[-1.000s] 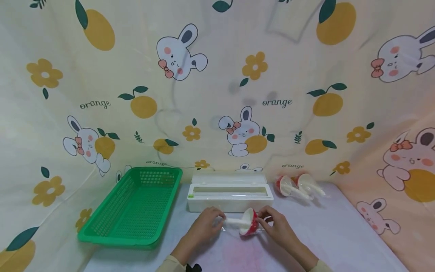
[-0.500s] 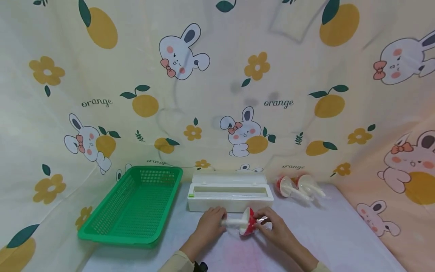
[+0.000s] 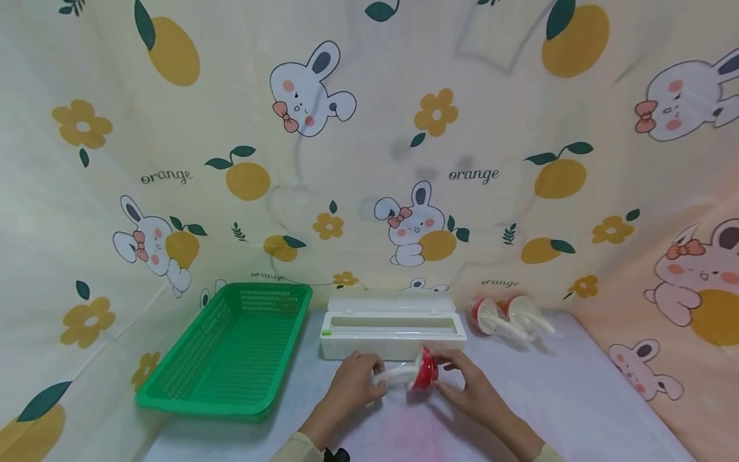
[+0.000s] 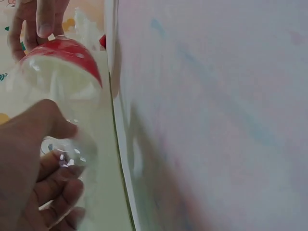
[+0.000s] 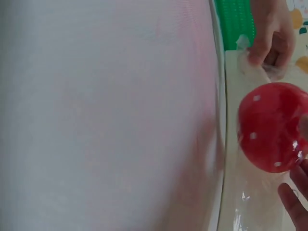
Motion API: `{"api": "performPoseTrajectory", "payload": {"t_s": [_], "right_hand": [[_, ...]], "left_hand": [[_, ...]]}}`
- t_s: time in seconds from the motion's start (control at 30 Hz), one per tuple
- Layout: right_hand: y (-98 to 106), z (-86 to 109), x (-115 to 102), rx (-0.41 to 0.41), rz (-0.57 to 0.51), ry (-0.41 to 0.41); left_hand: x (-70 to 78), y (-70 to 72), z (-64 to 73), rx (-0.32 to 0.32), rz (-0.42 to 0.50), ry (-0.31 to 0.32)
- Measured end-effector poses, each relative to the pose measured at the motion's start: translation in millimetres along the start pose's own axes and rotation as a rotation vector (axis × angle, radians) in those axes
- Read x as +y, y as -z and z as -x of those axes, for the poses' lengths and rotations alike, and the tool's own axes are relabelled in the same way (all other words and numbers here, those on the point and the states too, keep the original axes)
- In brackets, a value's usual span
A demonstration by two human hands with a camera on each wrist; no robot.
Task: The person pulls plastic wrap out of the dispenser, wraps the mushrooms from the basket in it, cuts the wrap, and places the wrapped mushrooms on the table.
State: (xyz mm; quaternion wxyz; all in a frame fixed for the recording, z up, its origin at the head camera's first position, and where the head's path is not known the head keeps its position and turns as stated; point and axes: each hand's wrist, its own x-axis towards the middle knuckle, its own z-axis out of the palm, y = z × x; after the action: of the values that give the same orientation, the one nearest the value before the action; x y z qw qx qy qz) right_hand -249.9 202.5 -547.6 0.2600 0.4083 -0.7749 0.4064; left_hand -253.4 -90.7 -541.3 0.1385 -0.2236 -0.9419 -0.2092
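Observation:
A toy mushroom with a red, white-dotted cap and a white stem is wrapped in clear plastic film. It lies sideways between my hands, just in front of the white box. My left hand pinches the wrapped end of the stem; in the left wrist view the glossy film bunches between thumb and fingers. On the other side, my right hand holds the cap by thumb and fingertips. The right wrist view has the round red cap near those fingers, with part of that hand cut off.
Behind my hands stands a long white cling film dispenser, its lid raised. A green perforated basket sits at left. Two similar wrapped mushrooms lie at the back right. Patterned cloth hangs behind the white-covered table.
The mushroom's cap has tilted up and a little to the right, and its stem now slants. My right fingers have shifted from the loose film at the cap onto the cap itself.

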Motion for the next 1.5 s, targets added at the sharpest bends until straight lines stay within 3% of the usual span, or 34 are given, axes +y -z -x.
{"api": "performPoseTrajectory", "payload": {"t_s": [0.13, 0.27, 0.4, 0.57, 0.7, 0.77, 1.03, 1.33, 1.5], "right_hand": [[1.2, -3.9, -1.7, -0.02, 0.013, 0.039], [-0.1, -8.1, 0.1, -0.035, 0.11, 0.066], [-0.9, -12.4, 3.4, -0.044, 0.24, 0.002], [-0.6, -20.5, 3.6, -0.071, 0.346, -0.085], [-2.4, -29.9, 0.8, -0.098, 0.39, -0.158], [-3.0, -33.2, 1.6, -0.098, 0.401, -0.152], [3.7, -40.9, 8.5, -0.104, 0.328, -0.133], [16.5, -55.1, 1.4, -0.153, 0.206, -0.283], [27.0, -64.8, 0.2, -0.174, 0.171, -0.3]], "left_hand": [[2.3, 5.8, 2.9, 0.073, 0.039, -0.005], [4.6, 8.8, 2.9, 0.136, 0.045, 0.014], [7.4, 12.1, 1.1, 0.179, 0.055, 0.05], [5.8, 15.8, -4.8, 0.231, 0.048, -0.007], [6.0, 19.6, -10.4, 0.232, 0.067, 0.0], [5.5, 20.5, -11.2, 0.223, 0.091, 0.014], [1.8, 26.6, -10.7, 0.165, 0.149, -0.024], [5.5, 42.9, -22.7, 0.217, 0.075, 0.027], [9.7, 55.0, -29.3, 0.24, 0.088, 0.029]]}}
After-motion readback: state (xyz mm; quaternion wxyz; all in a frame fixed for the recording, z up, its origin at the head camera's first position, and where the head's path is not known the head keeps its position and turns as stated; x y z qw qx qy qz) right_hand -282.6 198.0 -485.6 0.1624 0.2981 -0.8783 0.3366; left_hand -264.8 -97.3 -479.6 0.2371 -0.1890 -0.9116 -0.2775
